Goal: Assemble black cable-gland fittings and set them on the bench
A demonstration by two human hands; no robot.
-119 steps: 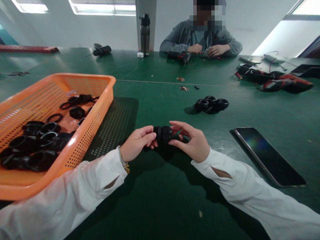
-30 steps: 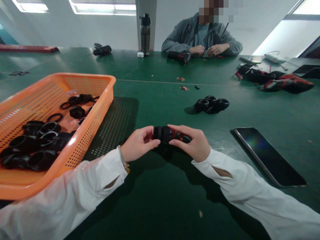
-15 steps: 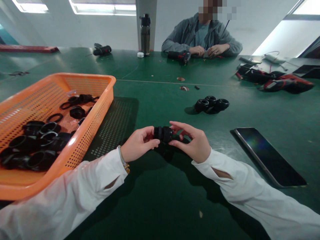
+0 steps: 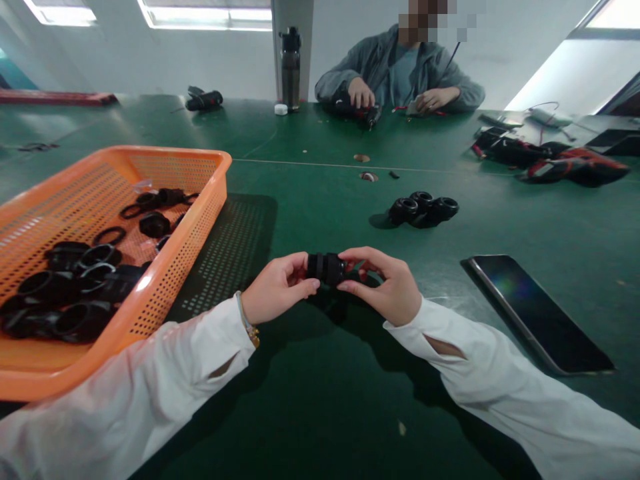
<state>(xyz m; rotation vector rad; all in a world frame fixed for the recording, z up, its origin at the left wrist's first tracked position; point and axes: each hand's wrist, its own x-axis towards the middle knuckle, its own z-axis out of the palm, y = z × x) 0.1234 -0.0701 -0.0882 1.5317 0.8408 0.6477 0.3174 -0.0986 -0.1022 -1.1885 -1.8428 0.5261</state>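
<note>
A black ribbed cable gland (image 4: pixel 326 268) lies level between my two hands, just above the green table. My left hand (image 4: pixel 277 288) grips its left end between thumb and fingers. At the right end, the thumb and index finger of my right hand (image 4: pixel 387 283) close round the rim, the other fingers curled behind. Beyond my right hand, several similar black fittings (image 4: pixel 423 209) stand grouped on the table. To the left, an orange basket (image 4: pixel 220 175) holds loose black fittings and rings (image 4: pixel 110 235).
A phone (image 4: pixel 537 313) lies right of my right forearm. Across the table a person in a grey jacket (image 4: pixel 370 60) has a hand on a power drill (image 4: pixel 357 110). Another drill (image 4: pixel 204 100), a bottle (image 4: pixel 291 70) and black-red bags (image 4: pixel 550 157) lie farther off.
My right index finger has come down onto the gland's right end; my left hand has stayed in place. The person opposite has moved one hand onto the drill.
</note>
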